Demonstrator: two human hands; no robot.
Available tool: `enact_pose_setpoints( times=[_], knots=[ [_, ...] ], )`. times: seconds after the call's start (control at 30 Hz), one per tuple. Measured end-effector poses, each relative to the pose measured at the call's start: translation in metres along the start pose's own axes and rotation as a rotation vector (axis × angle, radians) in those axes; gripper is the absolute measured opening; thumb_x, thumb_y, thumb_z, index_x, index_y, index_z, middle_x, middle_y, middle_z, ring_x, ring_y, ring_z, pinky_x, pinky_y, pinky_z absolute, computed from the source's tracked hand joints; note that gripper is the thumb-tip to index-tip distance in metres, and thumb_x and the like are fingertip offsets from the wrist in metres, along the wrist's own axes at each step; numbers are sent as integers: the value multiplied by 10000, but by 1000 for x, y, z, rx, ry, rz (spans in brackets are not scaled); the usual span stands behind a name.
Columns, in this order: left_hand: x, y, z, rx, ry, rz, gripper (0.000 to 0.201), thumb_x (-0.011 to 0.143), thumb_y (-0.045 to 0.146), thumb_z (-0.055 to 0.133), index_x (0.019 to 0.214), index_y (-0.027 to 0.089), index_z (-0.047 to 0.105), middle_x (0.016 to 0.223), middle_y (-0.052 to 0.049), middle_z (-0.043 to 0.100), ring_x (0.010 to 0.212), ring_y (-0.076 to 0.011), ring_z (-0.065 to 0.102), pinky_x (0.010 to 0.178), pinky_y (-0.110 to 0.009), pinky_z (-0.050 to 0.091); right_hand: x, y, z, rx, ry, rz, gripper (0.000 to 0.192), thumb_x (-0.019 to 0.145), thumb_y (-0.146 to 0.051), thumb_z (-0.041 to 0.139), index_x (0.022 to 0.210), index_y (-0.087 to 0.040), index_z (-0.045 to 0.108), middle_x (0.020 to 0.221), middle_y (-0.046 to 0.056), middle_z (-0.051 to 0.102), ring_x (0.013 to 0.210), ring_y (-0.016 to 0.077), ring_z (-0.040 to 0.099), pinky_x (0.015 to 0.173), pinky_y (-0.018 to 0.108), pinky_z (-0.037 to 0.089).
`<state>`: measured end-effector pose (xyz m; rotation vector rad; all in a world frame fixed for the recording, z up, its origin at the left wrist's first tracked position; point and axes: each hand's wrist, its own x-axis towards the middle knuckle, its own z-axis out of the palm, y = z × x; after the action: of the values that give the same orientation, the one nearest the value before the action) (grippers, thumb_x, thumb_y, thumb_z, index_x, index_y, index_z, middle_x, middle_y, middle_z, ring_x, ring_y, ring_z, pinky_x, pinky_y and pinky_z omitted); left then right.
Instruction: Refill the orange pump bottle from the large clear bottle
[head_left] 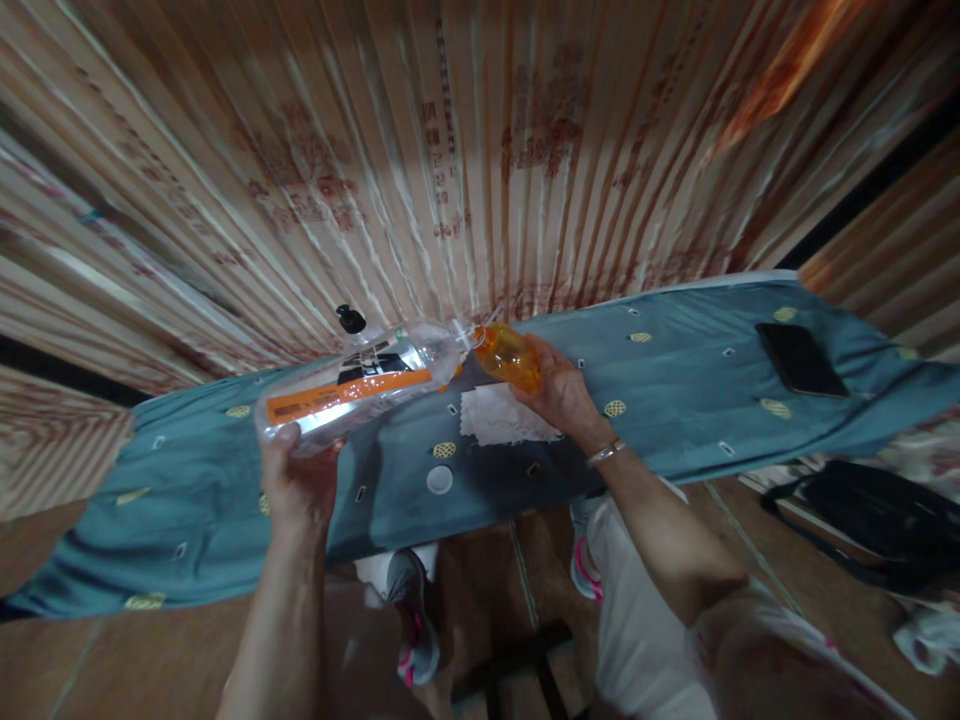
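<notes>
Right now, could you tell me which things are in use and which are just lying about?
In use: left hand tilting clear bottle; right hand holding orange bottle; white cap; black cap.
Lying about: phone; white cloth; black bag.

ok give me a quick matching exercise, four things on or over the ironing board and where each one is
Things:
1. clear bottle
2. small orange bottle
3. black phone
4. white cap

Places:
A. flat on the board's right end
B. in the right hand
C. on the cover near the front edge
D. tipped sideways in the left hand

Pairs: 1-D, 2-B, 3-A, 4-C
</notes>
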<state>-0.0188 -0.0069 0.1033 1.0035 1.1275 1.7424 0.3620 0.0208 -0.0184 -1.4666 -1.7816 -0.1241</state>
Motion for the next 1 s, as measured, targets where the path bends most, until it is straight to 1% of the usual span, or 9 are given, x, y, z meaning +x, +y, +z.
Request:
enact_pose_setpoints(
  times=[0.13, 0.3, 0.4, 0.53, 0.67, 0.77, 0.9, 1.0],
  knots=[
    [1, 0, 1, -14, -9, -9, 560, 754, 646, 1017, 1177, 319, 850, 1278, -114, 932, 1284, -418, 870, 767, -418, 682, 0, 1, 0, -8, 5, -7, 836, 1071, -293, 930, 1818, -158, 578, 1634, 288, 871, 1510, 477, 891, 1313, 757, 771],
    [1, 0, 1, -5, -25, 18, 587, 792, 680, 1008, 1217, 311, 841, 1255, -128, 941, 1356, -463, 868, 778, -435, 717, 0, 2, -2, 6, -17, 8, 877, 1034, -280, 949, 1818, -139, 584, 1675, 297, 858, 1540, 474, 879, 1353, 727, 748],
    [0, 1, 2, -13, -12, 11, 646, 754, 639, 1025, 1281, 313, 846, 1269, -135, 941, 1346, -451, 871, 745, -403, 706, 0, 2, -2, 12, -24, 9, 894, 1031, -276, 952, 1837, -163, 582, 1690, 285, 856, 1563, 477, 870, 1353, 733, 748],
    [0, 1, 2, -25, 4, -4, 703, 742, 617, 1016, 1359, 320, 855, 1314, -140, 939, 1326, -439, 876, 743, -391, 701, -1, 2, 1, 13, 3, -12, 863, 1063, -292, 912, 1848, -180, 570, 1666, 280, 868, 1539, 484, 883, 1301, 765, 777],
    [0, 0, 1, -22, 7, -7, 662, 748, 621, 1020, 1315, 314, 873, 1381, -151, 937, 1276, -425, 883, 697, -382, 671, -1, 3, 3, 0, 38, -31, 830, 1084, -292, 876, 1850, -213, 566, 1646, 257, 886, 1492, 477, 906, 1274, 760, 798],
    [0, 1, 3, -24, 17, -11, 615, 765, 613, 1000, 1296, 324, 889, 1446, -138, 933, 1257, -412, 889, 689, -387, 670, -1, 2, 2, -5, 30, -37, 847, 1084, -286, 876, 1861, -212, 546, 1665, 256, 877, 1513, 477, 898, 1287, 752, 790],
    [0, 1, 4, -33, 27, -10, 597, 742, 580, 986, 1271, 324, 882, 1429, -129, 930, 1262, -406, 880, 705, -384, 661, 1, 0, -1, 7, -1, -10, 871, 1088, -302, 894, 1872, -198, 530, 1679, 270, 861, 1548, 480, 880, 1312, 764, 770],
    [1, 0, 3, -19, 9, -6, 603, 755, 590, 981, 1278, 316, 860, 1397, -138, 924, 1251, -409, 875, 736, -407, 675, 1, -2, -2, 6, -1, 9, 849, 1084, -313, 910, 1850, -191, 563, 1659, 275, 869, 1529, 494, 885, 1301, 792, 775]
  ],
)
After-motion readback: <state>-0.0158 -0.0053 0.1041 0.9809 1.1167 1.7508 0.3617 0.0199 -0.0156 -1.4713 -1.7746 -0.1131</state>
